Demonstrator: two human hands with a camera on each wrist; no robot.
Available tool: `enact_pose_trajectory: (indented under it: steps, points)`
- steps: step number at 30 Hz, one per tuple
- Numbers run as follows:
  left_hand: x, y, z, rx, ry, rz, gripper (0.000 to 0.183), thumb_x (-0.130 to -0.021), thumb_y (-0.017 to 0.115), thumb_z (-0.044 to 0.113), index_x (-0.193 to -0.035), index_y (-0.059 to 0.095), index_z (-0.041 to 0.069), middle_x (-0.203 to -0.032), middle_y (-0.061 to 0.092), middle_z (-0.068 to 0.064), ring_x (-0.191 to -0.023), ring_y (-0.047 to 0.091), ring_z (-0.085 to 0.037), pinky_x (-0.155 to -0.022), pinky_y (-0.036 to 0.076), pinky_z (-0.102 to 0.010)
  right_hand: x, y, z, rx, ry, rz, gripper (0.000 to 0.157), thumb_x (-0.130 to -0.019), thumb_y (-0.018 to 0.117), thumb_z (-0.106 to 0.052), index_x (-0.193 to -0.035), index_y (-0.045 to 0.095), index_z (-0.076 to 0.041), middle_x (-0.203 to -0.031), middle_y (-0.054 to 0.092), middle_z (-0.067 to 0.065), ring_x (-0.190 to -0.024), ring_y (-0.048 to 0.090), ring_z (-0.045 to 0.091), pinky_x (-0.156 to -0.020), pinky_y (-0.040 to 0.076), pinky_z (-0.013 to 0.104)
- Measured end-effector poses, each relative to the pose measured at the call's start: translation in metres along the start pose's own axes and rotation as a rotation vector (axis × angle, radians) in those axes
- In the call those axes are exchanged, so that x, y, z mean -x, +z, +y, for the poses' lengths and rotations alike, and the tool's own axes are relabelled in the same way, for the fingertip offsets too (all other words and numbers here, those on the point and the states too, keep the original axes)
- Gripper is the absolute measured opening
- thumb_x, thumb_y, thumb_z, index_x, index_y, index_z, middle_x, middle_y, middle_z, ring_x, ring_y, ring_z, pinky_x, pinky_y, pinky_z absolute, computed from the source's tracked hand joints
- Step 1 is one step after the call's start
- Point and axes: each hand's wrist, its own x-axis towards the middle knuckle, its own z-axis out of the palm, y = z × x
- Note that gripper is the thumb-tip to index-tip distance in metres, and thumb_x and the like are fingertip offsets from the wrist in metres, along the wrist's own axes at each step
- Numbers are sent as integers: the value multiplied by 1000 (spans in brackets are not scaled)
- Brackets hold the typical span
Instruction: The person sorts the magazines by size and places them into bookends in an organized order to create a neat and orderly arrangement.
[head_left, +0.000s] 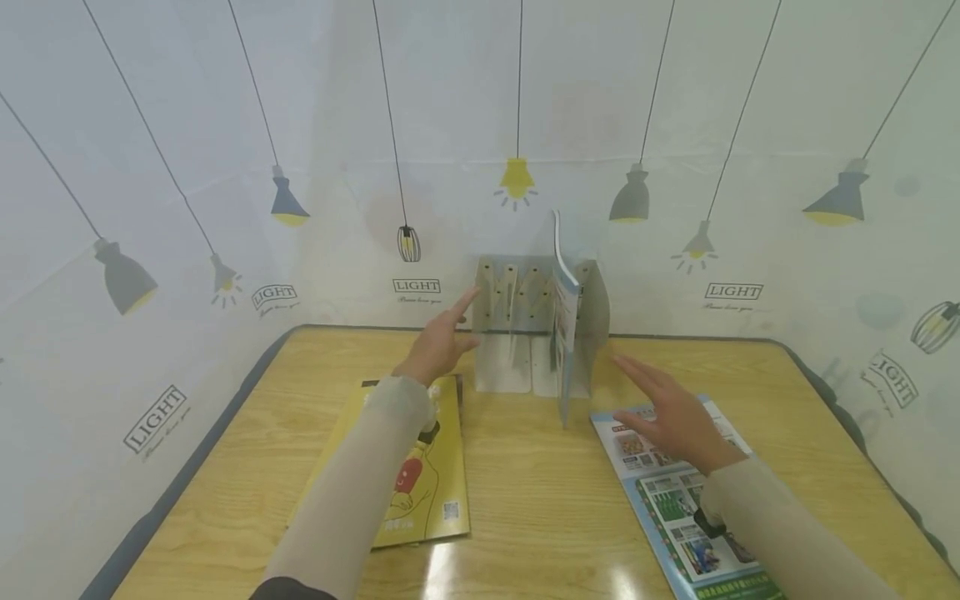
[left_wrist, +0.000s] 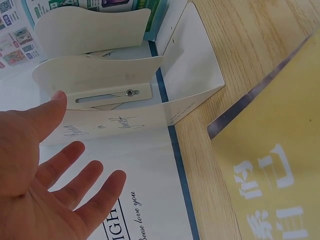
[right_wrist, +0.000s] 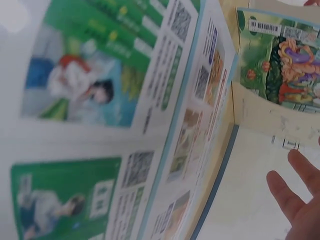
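Observation:
A white book rack (head_left: 504, 372) with upright dividers stands at the back of the wooden table. One thin booklet (head_left: 567, 333) is upright in its right part, its top edge bending. My left hand (head_left: 438, 343) is at the rack's left side, fingers spread and holding nothing. In the left wrist view its thumb overlaps a cream panel (left_wrist: 117, 120); whether it touches cannot be told. My right hand (head_left: 681, 423) hovers with extended fingers over a blue-and-white magazine (head_left: 660, 500), right of the rack. In the right wrist view, a green illustrated cover (right_wrist: 260, 55) shows behind the rack's side.
A yellow book (head_left: 442, 475) lies flat under my left forearm, with a darker edge beneath it. Behind the table (head_left: 532, 517) hangs a white backdrop (head_left: 450, 100) printed with lamps. A dark blue border runs along the table's edge.

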Motion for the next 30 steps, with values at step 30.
enact_pose_trajectory:
  steps: [30]
  points:
    - [-1, 0, -1, -14, 5, -3, 87, -92, 68, 22, -153, 11, 49, -139, 50, -14, -116, 54, -33, -92, 48, -52, 31, -15, 26, 50, 108, -176, 92, -83, 72, -52, -156, 21, -28, -153, 33, 18, -135, 32, 44, -104, 28, 66]
